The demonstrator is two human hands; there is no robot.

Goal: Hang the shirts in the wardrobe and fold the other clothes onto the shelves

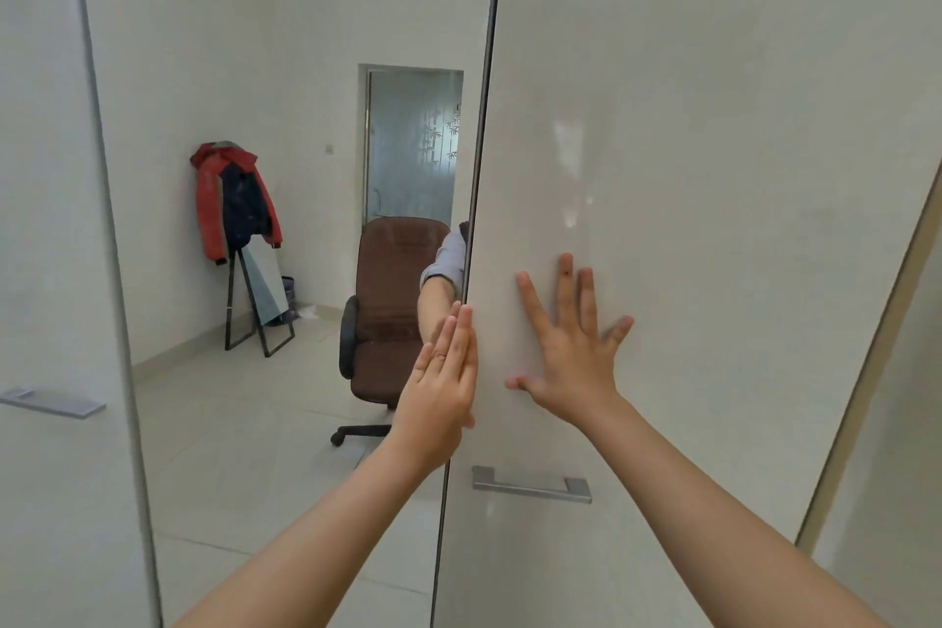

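Note:
A white wardrobe door [713, 143] fills the right half of the view, shut, with a metal bar handle [531, 483] low on it. My right hand [573, 352] presses flat against this door above the handle, fingers straight and spread. To its left is a mirrored wardrobe door [285, 41]. My left hand [441, 388] lies flat with straight fingers together along the mirror's right edge, at the dark seam between the two doors. No shirts or other clothes for the shelves are in sight; the wardrobe's inside is hidden.
The mirror reflects the room behind me: a brown office chair [392, 311], a red and navy jacket [232, 199] hung on a stand, a frosted glass door [413, 143] and tiled floor. Another white door with a handle [51, 400] stands at the far left.

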